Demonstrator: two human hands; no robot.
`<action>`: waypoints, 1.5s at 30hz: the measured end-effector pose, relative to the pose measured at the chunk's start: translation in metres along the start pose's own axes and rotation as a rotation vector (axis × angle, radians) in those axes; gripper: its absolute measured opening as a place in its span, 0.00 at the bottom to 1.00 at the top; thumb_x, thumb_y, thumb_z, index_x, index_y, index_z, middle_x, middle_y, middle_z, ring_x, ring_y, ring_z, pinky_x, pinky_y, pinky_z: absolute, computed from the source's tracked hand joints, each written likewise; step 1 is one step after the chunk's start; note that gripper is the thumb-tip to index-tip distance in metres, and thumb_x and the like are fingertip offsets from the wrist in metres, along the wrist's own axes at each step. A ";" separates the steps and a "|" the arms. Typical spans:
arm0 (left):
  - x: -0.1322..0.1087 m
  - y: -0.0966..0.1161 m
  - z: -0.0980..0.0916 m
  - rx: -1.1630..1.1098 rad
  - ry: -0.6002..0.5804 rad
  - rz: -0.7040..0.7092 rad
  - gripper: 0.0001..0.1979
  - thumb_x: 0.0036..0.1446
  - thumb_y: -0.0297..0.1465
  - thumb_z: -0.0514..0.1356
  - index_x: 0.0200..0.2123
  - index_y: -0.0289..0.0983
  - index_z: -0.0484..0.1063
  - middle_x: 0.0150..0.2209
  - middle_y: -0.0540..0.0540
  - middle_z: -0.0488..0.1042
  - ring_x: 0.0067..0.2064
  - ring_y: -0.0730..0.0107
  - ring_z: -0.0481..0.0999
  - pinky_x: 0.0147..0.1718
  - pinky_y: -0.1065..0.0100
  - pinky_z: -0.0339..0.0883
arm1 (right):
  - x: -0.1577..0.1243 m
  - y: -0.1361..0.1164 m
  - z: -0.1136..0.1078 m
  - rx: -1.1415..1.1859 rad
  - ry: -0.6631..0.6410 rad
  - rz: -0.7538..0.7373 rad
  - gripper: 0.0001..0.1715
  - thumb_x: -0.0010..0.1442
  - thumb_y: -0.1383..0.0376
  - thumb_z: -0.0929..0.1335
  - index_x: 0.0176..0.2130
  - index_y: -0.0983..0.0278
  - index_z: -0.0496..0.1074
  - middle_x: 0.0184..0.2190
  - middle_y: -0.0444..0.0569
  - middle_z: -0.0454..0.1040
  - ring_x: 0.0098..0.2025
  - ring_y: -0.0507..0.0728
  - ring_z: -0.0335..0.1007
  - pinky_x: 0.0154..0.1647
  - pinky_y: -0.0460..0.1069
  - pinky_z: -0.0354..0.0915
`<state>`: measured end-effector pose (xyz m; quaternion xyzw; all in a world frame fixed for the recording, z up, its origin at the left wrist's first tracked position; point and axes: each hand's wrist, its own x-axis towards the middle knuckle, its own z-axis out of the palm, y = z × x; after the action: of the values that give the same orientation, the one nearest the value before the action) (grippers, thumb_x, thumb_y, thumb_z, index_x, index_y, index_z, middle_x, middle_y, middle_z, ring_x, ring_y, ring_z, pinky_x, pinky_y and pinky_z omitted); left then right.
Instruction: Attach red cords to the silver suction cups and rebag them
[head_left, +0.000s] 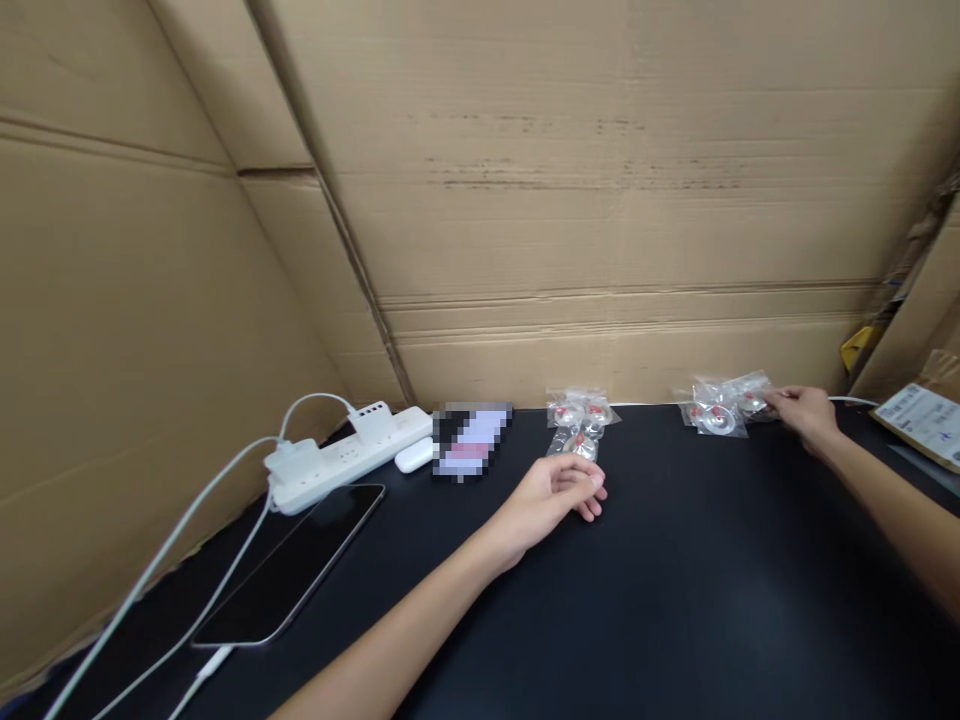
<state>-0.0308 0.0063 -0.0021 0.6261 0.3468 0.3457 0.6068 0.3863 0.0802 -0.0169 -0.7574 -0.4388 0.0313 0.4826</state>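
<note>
Bags, left group (579,420): 3 small clear plastic bags at back of counter (712,580), 2 side by side at the wall, 1 just in front. Each w/ a round pale part and a red bit inside.
Bags, right group (724,408): same kind, overlapping in a pile; looks like 3, exact no. can't tell.
Left hand (559,495): lies on counter, fingers loosely curled, holds nothing. Left group just beyond the fingertips, nearest bag close but not touching.
Right hand (806,410): reached out to back right, fingertips touch right edge of right group. Can't tell if pinching a bag or only resting on it.
Groups: well apart, bare counter btwn them.
Power strip (345,455): 1, white, far left, w/ plugs in it.
Cables (172,560): 2, white, run off to lower left.
Earbud case (414,456): 1, white, beside strip.
Tablet (292,565): 1, dark screen, flat in front of strip.
Labelled box (926,420): 1, far right edge.
Cardboard (600,200): walls at back and left.
</note>
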 end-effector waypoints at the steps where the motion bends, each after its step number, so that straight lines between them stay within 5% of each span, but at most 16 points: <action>1: 0.000 0.000 0.000 0.003 -0.001 -0.003 0.16 0.56 0.40 0.65 0.38 0.31 0.73 0.32 0.43 0.77 0.31 0.68 0.77 0.34 0.65 0.70 | 0.001 0.003 0.002 -0.088 0.001 0.001 0.12 0.46 0.59 0.72 0.20 0.63 0.70 0.17 0.50 0.67 0.27 0.63 0.70 0.27 0.55 0.64; 6: -0.001 0.000 0.001 -0.008 0.008 -0.011 0.16 0.56 0.41 0.65 0.37 0.31 0.73 0.31 0.43 0.77 0.31 0.68 0.77 0.33 0.65 0.70 | 0.000 0.009 0.008 -0.302 0.021 -0.033 0.18 0.49 0.55 0.71 0.31 0.68 0.78 0.33 0.63 0.73 0.41 0.73 0.70 0.40 0.61 0.63; 11: 0.002 -0.006 -0.005 0.132 0.147 0.040 0.14 0.57 0.41 0.61 0.34 0.34 0.72 0.28 0.47 0.74 0.27 0.70 0.73 0.24 0.68 0.66 | -0.022 -0.006 0.016 -0.417 0.199 -0.403 0.21 0.58 0.58 0.64 0.42 0.71 0.75 0.38 0.63 0.71 0.44 0.69 0.68 0.44 0.59 0.64; 16: 0.000 -0.009 -0.017 0.747 0.416 0.248 0.10 0.61 0.35 0.56 0.37 0.37 0.74 0.33 0.46 0.75 0.34 0.64 0.73 0.37 0.63 0.68 | -0.089 -0.056 0.044 -0.202 -0.074 -0.742 0.20 0.63 0.61 0.62 0.51 0.68 0.68 0.43 0.59 0.69 0.45 0.66 0.69 0.48 0.58 0.66; 19: -0.003 -0.010 -0.020 1.021 0.369 0.323 0.16 0.62 0.36 0.56 0.52 0.40 0.71 0.48 0.41 0.73 0.51 0.53 0.70 0.51 0.53 0.63 | -0.135 -0.090 0.055 -0.128 -0.396 -0.889 0.22 0.66 0.62 0.61 0.58 0.64 0.62 0.48 0.58 0.67 0.45 0.63 0.71 0.46 0.56 0.69; 24: -0.004 -0.020 -0.019 1.140 0.177 0.206 0.31 0.62 0.46 0.55 0.67 0.49 0.53 0.68 0.41 0.54 0.68 0.39 0.47 0.60 0.39 0.47 | -0.184 -0.124 0.054 -0.014 -0.617 -1.031 0.18 0.67 0.65 0.61 0.55 0.60 0.66 0.46 0.54 0.69 0.45 0.61 0.71 0.47 0.56 0.70; 27: -0.003 -0.022 -0.019 1.097 0.120 0.209 0.28 0.64 0.46 0.52 0.66 0.49 0.56 0.67 0.41 0.56 0.68 0.42 0.49 0.62 0.39 0.45 | -0.195 -0.128 0.051 -0.014 -0.641 -1.044 0.18 0.66 0.66 0.62 0.55 0.59 0.67 0.46 0.54 0.70 0.46 0.62 0.71 0.48 0.58 0.70; 33: -0.003 -0.010 -0.015 0.939 0.177 0.308 0.15 0.64 0.36 0.54 0.52 0.44 0.73 0.50 0.43 0.73 0.54 0.54 0.68 0.55 0.51 0.60 | -0.195 -0.126 0.050 -0.051 -0.638 -0.950 0.19 0.66 0.65 0.61 0.56 0.62 0.67 0.40 0.53 0.72 0.38 0.60 0.72 0.41 0.55 0.70; 39: -0.006 0.000 -0.006 0.800 0.217 0.333 0.10 0.63 0.32 0.55 0.37 0.39 0.76 0.40 0.46 0.72 0.42 0.63 0.73 0.45 0.61 0.65 | -0.191 -0.123 0.052 -0.020 -0.587 -0.801 0.21 0.65 0.63 0.62 0.57 0.62 0.67 0.34 0.50 0.72 0.31 0.57 0.69 0.34 0.52 0.65; 45: -0.009 0.002 0.001 0.707 0.219 0.347 0.06 0.61 0.29 0.57 0.39 0.39 0.73 0.39 0.47 0.72 0.37 0.67 0.72 0.35 0.67 0.66 | -0.183 -0.118 0.054 0.173 -0.635 -0.683 0.11 0.63 0.63 0.65 0.36 0.62 0.77 0.23 0.43 0.64 0.26 0.53 0.62 0.30 0.49 0.59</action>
<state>-0.0344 -0.0022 -0.0002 0.8048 0.3960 0.3672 0.2462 0.1735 0.0090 -0.0248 -0.4795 -0.7844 0.1374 0.3687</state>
